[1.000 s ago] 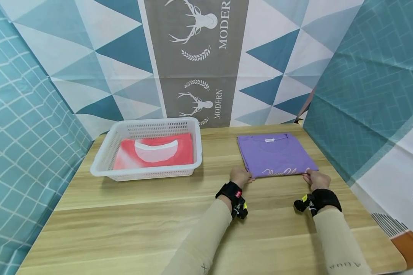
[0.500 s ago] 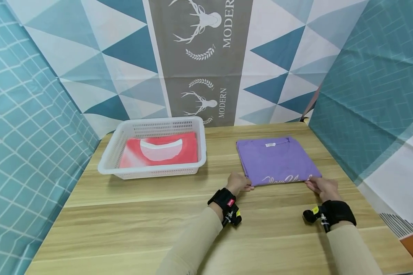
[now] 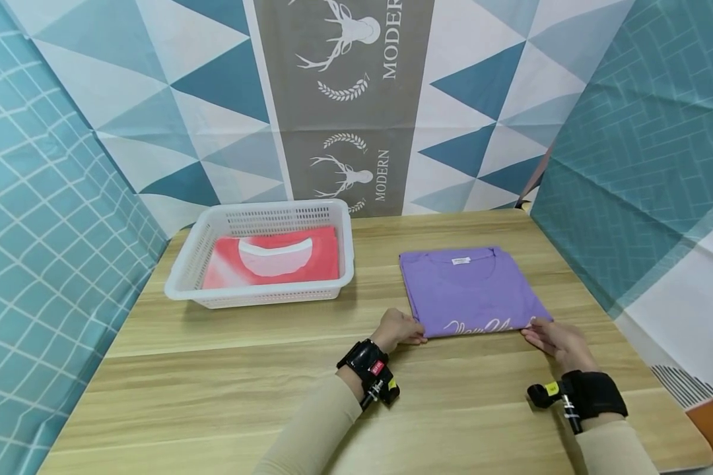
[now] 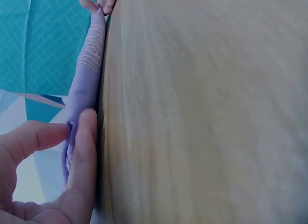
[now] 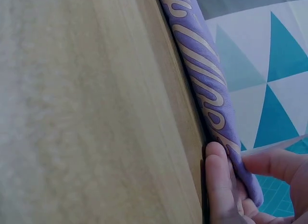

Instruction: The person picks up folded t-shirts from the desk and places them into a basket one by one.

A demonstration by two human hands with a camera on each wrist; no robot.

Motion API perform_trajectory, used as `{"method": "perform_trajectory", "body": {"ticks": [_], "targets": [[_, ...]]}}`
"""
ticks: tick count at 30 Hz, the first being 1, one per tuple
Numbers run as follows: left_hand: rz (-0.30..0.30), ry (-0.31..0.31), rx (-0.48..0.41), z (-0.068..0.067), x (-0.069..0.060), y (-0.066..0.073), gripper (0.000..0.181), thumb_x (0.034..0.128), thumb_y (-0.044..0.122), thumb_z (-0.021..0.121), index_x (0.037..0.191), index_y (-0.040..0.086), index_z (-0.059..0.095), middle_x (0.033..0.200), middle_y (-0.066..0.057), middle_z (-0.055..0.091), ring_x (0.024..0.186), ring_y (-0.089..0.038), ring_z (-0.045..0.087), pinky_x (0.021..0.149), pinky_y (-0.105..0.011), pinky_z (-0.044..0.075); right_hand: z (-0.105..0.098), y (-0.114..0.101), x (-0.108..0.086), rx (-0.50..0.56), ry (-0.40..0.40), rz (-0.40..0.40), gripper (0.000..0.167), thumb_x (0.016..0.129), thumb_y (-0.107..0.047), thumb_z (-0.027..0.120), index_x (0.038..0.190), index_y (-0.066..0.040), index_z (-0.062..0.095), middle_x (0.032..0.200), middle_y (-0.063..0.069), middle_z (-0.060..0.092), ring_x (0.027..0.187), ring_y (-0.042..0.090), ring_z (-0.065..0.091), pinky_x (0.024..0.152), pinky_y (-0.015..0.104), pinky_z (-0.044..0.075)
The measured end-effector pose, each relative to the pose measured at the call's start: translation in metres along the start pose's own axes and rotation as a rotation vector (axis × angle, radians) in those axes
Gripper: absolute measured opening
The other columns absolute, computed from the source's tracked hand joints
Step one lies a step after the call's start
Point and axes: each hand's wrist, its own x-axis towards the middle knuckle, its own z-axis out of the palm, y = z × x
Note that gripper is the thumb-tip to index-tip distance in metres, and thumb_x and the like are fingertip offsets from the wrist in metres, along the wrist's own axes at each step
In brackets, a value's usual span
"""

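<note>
A folded purple T-shirt (image 3: 472, 287) lies on the right side of the table, its neckline and white label toward the back and pale lettering along the near fold. My left hand (image 3: 397, 328) pinches its near left corner; in the left wrist view the thumb is above the folded layers (image 4: 79, 96) and a finger is beneath. At the near right corner my right hand (image 3: 561, 343) pinches the edge the same way, with the lettered fold (image 5: 207, 84) running away from it in the right wrist view.
A white plastic basket (image 3: 261, 295) stands at the back left of the wooden table (image 3: 243, 389). Inside it lies a folded red and white garment (image 3: 327, 254). Patterned cloth (image 3: 469, 99) hangs behind the table and along both sides.
Both hands have drawn the purple T-shirt toward the near side of the table, keeping hold of its near corners. The basket stays put; the head view has shifted slightly.
</note>
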Motion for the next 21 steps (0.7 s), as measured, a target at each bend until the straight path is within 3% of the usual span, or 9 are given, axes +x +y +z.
{"method": "perform_trajectory", "body": {"ticks": [6,10,17,21], "targets": [[0.035,0.141,0.037,0.005,0.006,0.006,0.018,0.0817,0.001,0.070,0.093,-0.011,0.065,0.096,-0.026,0.072,0.072,-0.023,0.074,0.067,-0.026,0.060,0.004,-0.006,0.009,0.029,0.189,-0.006,0.009,0.093,-0.009,0.054,0.085,-0.008,0.052,0.060,-0.006,0.062,0.056,0.005,0.065,0.064,0.019,0.058],[0.052,0.207,0.101,0.007,0.011,0.007,0.016,0.0847,0.004,0.069,0.094,-0.009,0.067,0.096,-0.022,0.072,0.080,-0.026,0.075,0.066,-0.023,0.059,0.006,-0.008,0.012,0.009,0.244,-0.009,0.005,0.093,-0.006,0.054,0.093,-0.005,0.050,0.059,-0.008,0.060,0.054,0.002,0.064,0.062,0.017,0.057],[0.064,0.206,0.228,0.003,0.011,0.006,0.009,0.0837,0.001,0.069,0.086,-0.006,0.064,0.090,-0.018,0.071,0.071,-0.021,0.074,0.059,-0.021,0.057,0.007,-0.005,0.011,-0.070,0.251,-0.014,0.036,0.092,-0.003,0.053,0.125,0.007,0.043,0.062,-0.009,0.058,0.056,0.000,0.063,0.062,0.017,0.057],[0.072,0.174,0.267,-0.003,0.006,0.004,0.009,0.0840,0.001,0.069,0.083,-0.007,0.064,0.085,-0.016,0.070,0.065,-0.016,0.071,0.060,-0.021,0.058,0.008,-0.001,0.006,-0.127,0.224,-0.010,0.043,0.092,-0.004,0.054,0.130,0.011,0.040,0.066,-0.009,0.057,0.059,0.000,0.063,0.063,0.017,0.057]]}}
